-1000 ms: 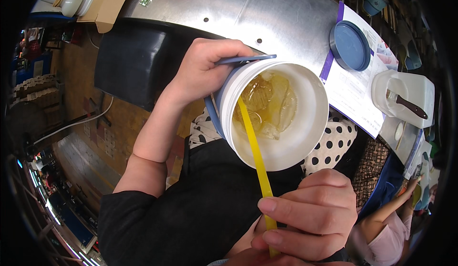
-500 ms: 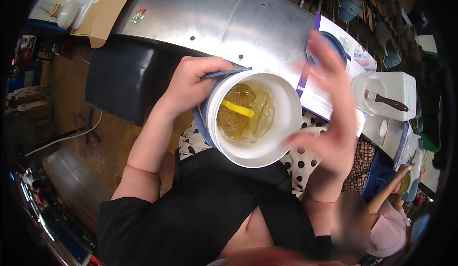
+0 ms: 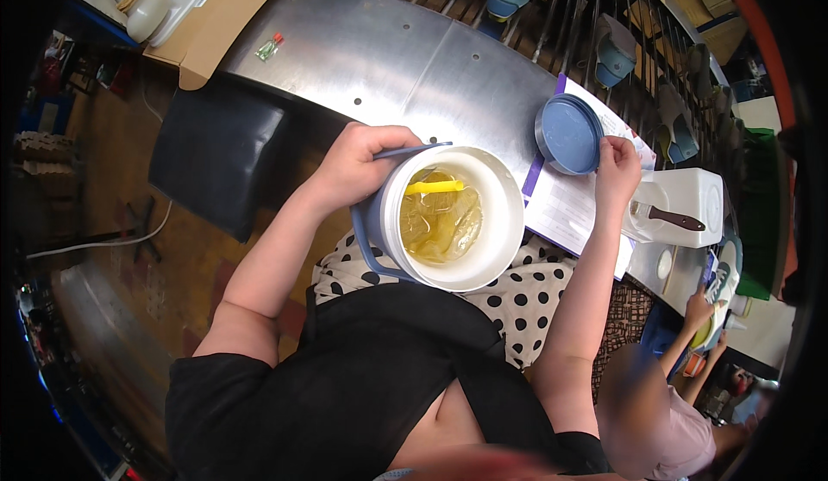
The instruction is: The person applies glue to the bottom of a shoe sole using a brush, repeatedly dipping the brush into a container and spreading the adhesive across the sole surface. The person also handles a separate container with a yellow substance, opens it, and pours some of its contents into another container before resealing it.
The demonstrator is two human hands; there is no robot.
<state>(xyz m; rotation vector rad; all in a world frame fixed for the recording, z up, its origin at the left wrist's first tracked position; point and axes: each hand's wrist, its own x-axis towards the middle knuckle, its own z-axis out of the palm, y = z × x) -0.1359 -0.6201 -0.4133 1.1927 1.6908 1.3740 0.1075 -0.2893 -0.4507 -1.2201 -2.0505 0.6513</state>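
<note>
My left hand [image 3: 355, 166] grips the blue handle [image 3: 414, 149] at the side of a big blue jug [image 3: 506, 209] with a white inside. The jug stands over my lap, its mouth uncovered and tipped a little towards me. Clear ice pieces [image 3: 444, 222] sit in yellowish liquid at the bottom, and a short yellow straw [image 3: 435, 187] lies across them. My right hand [image 3: 618, 169] pinches the edge of a round blue lid [image 3: 569, 136], which is over printed sheets on the metal table.
White printed sheets [image 3: 561, 205] with purple edges lie under the lid. Beside them are a white plastic container [image 3: 690, 196] and a brown-handled brush [image 3: 673, 217]. Shoe parts [image 3: 616, 50] hang on a rack beyond the metal table [image 3: 371, 50]. A co-worker [image 3: 673, 429] works at right.
My right hand has moved from beside the jug's rim out to the lid and closed on its edge. My left hand keeps hold of the jug, which has shifted slightly.
</note>
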